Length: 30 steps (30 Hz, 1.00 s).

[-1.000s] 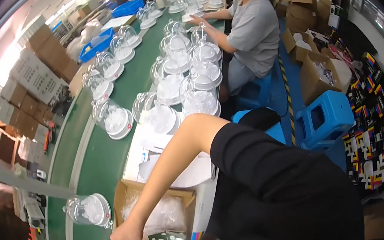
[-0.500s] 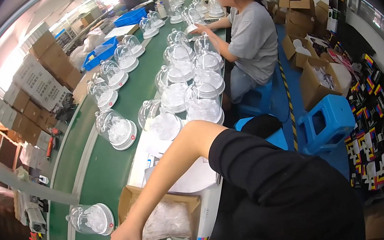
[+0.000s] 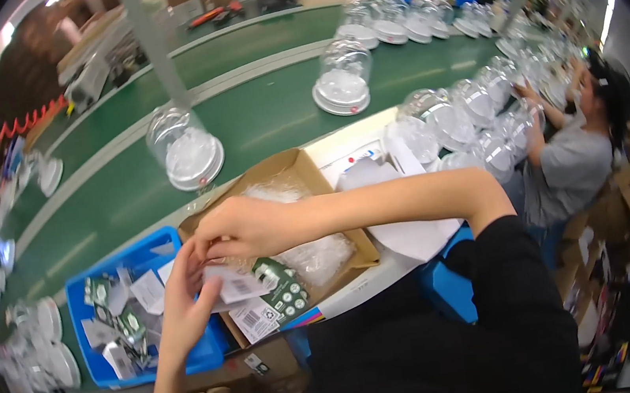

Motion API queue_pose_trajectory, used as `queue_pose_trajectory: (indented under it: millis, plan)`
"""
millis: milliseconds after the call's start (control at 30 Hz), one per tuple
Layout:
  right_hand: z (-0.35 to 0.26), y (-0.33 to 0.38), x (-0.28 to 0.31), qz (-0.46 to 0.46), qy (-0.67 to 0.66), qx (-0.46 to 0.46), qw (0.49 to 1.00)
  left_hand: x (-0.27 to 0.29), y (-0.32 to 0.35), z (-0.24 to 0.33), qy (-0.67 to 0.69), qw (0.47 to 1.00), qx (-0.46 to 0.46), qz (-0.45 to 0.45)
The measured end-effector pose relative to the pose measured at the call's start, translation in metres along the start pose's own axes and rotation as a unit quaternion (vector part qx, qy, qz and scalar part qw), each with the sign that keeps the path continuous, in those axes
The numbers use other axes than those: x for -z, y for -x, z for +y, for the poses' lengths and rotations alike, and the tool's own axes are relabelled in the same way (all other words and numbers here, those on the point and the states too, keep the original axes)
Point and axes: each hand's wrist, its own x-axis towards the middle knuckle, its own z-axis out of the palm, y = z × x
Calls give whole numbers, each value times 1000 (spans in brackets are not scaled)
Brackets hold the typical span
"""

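My left hand (image 3: 186,305) and my right hand (image 3: 238,226) meet over the right edge of a blue bin (image 3: 81,326). Between thumb and fingers my left hand grips a small white printed card (image 3: 237,284). My right hand's fingers are pinched together against the left fingertips; what they hold is hidden. Inside the bin lie several small white and green cards (image 3: 150,294). Beside it, an open cardboard box (image 3: 280,171) holds clear plastic wrapping (image 3: 315,256). A green-and-white printed sheet (image 3: 283,288) lies at its near edge.
On the green conveyor (image 3: 256,109) stand several clear domes on white bases, one (image 3: 185,150) close beyond the box. More domes (image 3: 440,120) crowd the right side, where a person in grey (image 3: 573,162) handles them. A post (image 3: 151,43) rises beyond the conveyor.
My view has swung left and down, bringing the blue bin and my left hand into sight. My right hand has come up from the bin's edge to meet the left at the card.
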Motion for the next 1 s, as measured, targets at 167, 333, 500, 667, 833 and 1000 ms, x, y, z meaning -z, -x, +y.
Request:
queue_pose_trajectory:
  millis: [167, 333, 500, 667, 833, 1000]
  plan:
    - [3, -3, 5, 43, 2, 23, 999, 10, -23, -10, 32, 999, -1, -40]
    - [15, -11, 15, 55, -3, -13, 998, 14, -36, -10, -14, 1000, -16, -23]
    - [24, -25, 20, 72, -15, -73, 995, 28, -47, -19, -89, 993, -54, 61]
    - [47, -47, 25, 104, -33, -117, 987, 45, -62, -8, -171, 980, -55, 89]
    - [60, -71, 34, 89, -67, -123, 986, 69, -85, -4, -216, 964, -96, 125]
    - [67, -86, 43, 127, -41, -109, 985, 77, -101, -5, -221, 961, -107, 128]
